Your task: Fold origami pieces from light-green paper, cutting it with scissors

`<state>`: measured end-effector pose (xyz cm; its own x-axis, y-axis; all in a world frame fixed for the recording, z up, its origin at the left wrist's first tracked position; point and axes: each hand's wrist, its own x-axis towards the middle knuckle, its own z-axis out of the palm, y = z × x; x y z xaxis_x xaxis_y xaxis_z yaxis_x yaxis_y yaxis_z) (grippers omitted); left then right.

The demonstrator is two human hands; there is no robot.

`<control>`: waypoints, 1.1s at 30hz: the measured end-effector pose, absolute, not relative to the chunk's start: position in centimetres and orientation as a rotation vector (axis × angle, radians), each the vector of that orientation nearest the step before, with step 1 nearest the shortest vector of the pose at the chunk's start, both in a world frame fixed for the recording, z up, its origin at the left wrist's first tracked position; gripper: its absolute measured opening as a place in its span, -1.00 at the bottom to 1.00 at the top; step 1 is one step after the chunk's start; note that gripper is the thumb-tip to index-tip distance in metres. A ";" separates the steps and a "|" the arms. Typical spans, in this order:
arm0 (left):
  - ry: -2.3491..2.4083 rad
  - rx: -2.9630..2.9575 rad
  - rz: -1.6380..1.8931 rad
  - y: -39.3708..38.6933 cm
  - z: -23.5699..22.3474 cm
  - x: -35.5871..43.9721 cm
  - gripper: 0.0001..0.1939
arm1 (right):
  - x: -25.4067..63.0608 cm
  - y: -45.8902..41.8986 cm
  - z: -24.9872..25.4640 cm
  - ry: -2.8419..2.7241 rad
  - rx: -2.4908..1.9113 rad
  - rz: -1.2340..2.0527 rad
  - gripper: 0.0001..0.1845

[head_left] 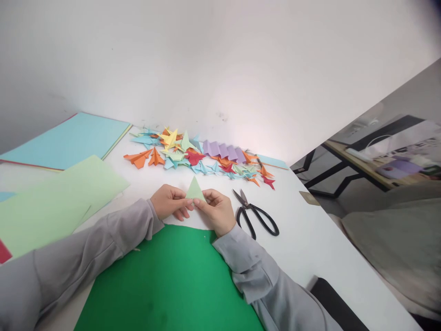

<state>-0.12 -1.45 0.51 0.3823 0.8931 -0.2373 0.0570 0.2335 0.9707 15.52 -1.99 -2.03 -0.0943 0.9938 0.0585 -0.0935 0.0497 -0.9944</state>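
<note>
Between my two hands is a small piece of light green paper folded to a triangle, its point facing away from me. My left hand pinches its lower left side between thumb and fingers. On the other side my right hand grips the lower right, with the thumb pressed on the front near the bottom edge. Both thumbs nearly meet there, and the paper's lower part is hidden by the fingers. Just beneath the hands a large green sheet lies on the white table.
Black-handled scissors lie partly spread right of my right hand. Along the wall are several folded paper shapes and a pleated purple strip. Blue sheets and light green sheets lie left. A black object is near right.
</note>
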 end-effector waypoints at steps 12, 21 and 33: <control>1.029 1.199 0.693 -1.2 0.5 -0.3 -0.70 | 15.4 -2.0 -1.7 -1.222 -1.156 1.294 -0.74; 1.059 1.167 0.689 -1.5 0.8 -0.1 -0.70 | 15.5 -1.9 -1.7 -1.226 -1.149 1.276 -0.75; 1.052 1.219 0.748 -1.5 0.3 0.0 -0.70 | 15.5 -1.9 -2.0 -1.203 -1.120 1.299 -0.76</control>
